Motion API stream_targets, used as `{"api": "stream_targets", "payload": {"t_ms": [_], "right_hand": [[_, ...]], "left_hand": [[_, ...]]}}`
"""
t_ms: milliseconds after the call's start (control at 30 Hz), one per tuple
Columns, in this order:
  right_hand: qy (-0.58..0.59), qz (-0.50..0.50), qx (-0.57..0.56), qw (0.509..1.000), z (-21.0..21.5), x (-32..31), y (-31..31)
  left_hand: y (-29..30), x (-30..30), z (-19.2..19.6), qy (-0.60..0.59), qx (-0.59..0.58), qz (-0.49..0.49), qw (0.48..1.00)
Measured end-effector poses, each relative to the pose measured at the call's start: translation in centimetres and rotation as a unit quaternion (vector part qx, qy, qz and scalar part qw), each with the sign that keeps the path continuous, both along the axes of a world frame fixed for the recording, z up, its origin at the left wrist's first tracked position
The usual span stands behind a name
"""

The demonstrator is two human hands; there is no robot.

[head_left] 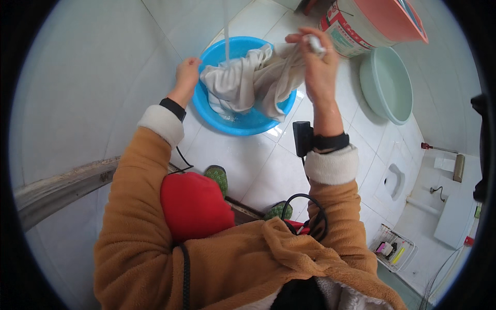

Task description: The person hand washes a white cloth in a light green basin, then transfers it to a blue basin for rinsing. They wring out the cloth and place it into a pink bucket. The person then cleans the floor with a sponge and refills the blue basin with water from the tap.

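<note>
A wet, whitish-grey cloth (235, 82) lies bunched in a round blue basin (243, 128), and part of it droops over the rim on the right. Held up at the basin's right side, my right hand (320, 64) is closed around a gathered end of this cloth. My left hand (187, 75) is at the basin's left rim with its fingers drawn together; whether they grip the rim or anything else cannot be made out. A thin stream of water (226, 36) falls from above onto the cloth.
A pale green basin (369, 85) stands on the white tiled floor, right of the blue one. Behind it is a large bucket (351, 31) with a pink basin (387, 20) on top. Further right are a squat toilet (395, 182) and a wire rack (395, 248). Walls rise at the left.
</note>
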State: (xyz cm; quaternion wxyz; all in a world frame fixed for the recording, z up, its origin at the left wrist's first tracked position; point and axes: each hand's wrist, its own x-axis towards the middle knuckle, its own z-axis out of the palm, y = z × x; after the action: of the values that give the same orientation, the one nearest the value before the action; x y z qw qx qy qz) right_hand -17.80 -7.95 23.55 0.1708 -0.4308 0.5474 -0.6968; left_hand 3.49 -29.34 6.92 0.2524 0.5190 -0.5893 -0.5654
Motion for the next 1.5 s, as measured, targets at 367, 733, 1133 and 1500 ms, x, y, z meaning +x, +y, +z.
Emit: {"api": "stream_targets", "payload": {"t_ms": [367,733,1133,1500], "right_hand": [[0.289,0.141,0.673,0.666,-17.6,2.5,-2.5],[0.266,0.119,0.693,0.66,-21.1,1.5,-5.2],[0.327,0.055,0.556,0.762,-22.6,1.9,0.3],[-0.01,-0.149,0.275,0.95,-11.2,0.9,5.9]], "left_hand": [[7.6,-5.6,-0.9,-0.379,-0.152,-0.444,0.797],[4.2,-9.8,-4.9,-0.447,-0.105,-0.495,0.738],[4.8,-3.1,-6.7,-0.321,-0.345,-0.41,0.78],[6.5,-5.1,10.4,0.293,0.1,-0.128,0.942]]}}
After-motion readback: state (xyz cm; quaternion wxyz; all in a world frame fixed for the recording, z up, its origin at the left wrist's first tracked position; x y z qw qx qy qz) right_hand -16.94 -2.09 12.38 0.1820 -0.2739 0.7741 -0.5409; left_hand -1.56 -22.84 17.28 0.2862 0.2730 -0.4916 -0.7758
